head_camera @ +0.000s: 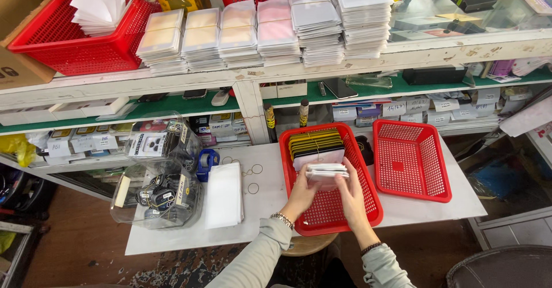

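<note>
Hands (pixel 328 193) clasp a stack of packets (pixel 326 172) over a red basket (pixel 299 150) on a white table (pixel 454 199) beneath cluttered shelves (pixel 247 75).

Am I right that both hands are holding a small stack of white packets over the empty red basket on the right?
Not quite. In the head view, the left hand and right hand hold the stack of white packets over the left red basket, which already holds packets. The empty red basket sits beside it, untouched.

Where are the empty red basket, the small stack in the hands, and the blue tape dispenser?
empty red basket (pixel 443 191): head view, on its right wall.
small stack (pixel 326 171): head view, on its top sleeve.
blue tape dispenser (pixel 207 160): head view, on its blue body.
</note>
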A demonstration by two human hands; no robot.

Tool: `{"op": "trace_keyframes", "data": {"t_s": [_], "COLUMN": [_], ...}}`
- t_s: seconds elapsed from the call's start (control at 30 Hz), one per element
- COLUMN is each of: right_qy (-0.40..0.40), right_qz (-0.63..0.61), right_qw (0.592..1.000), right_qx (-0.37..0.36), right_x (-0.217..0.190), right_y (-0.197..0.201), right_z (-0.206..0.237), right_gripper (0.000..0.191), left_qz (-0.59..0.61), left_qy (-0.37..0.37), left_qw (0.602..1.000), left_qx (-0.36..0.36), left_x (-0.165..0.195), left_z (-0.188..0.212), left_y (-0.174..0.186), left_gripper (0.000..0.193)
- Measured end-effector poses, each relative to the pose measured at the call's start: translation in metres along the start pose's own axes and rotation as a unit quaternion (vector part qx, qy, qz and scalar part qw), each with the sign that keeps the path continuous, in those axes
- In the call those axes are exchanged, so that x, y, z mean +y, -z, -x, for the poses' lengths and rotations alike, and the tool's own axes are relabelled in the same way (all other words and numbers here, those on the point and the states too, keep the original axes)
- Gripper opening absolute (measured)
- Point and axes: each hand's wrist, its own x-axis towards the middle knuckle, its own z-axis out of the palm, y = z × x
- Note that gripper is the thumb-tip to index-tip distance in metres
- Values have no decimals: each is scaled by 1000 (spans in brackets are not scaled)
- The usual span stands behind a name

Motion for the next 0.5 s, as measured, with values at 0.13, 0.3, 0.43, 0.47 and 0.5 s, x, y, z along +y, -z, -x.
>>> {"op": "trace_keyframes", "data": {"t_s": [0.13, 0.3, 0.43, 0.47, 0.5], "right_qy": [-7, -56, -101, -107, -113], "right_qz": [-88, -144, -158, -165, -171], "right_qw": [995, 988, 982, 980, 978], "right_qx": [50, 26, 17, 25, 33], "right_x": [-6, -15, -12, -9, -5], "right_y": [-1, -5, -4, -4, -5], "right_z": [2, -10, -13, -12, -11], "right_gripper": [74, 81, 83, 83, 84], "left_qz": [-49, 20, 44, 13, -17], "left_qy": [23, -32, -47, -34, -21], "left_qw": [998, 999, 998, 999, 1000], "left_qx": [32, 12, 1, 7, 12], "left_x": [2, 12, 7, 5, 2], "left_z": [5, -4, -4, -5, -5], "left_y": [-10, -22, -12, -10, -9], "left_gripper": [106, 106, 95, 89, 83]}}
